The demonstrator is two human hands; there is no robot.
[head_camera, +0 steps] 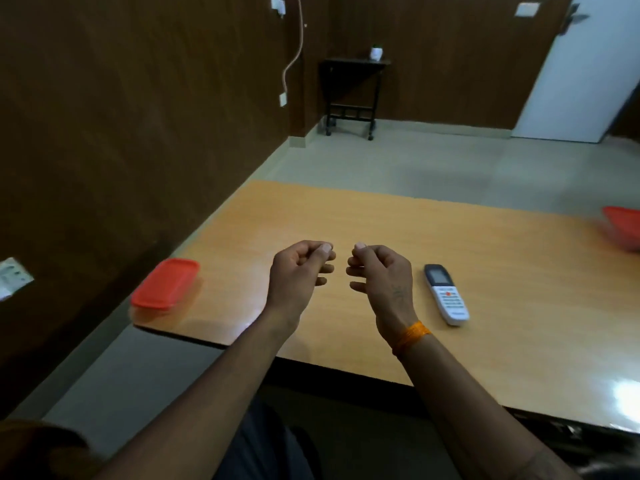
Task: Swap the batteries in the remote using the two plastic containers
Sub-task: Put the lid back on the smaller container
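A white remote [446,294] with a dark screen lies face up on the wooden table [381,223], just right of my right hand. A plastic container with a red lid [165,284] sits near the table's left corner. A second red container [623,230] shows partly at the right edge of view. My left hand [299,271] and my right hand [381,275] hover side by side over the table's middle. Both have loosely curled fingers and hold nothing. No batteries are visible.
A brown panelled wall runs close along the table's left side. Beyond the far edge lies grey floor with a small black side table [351,95] and a white door [581,71]. The table's near edge crosses under my forearms.
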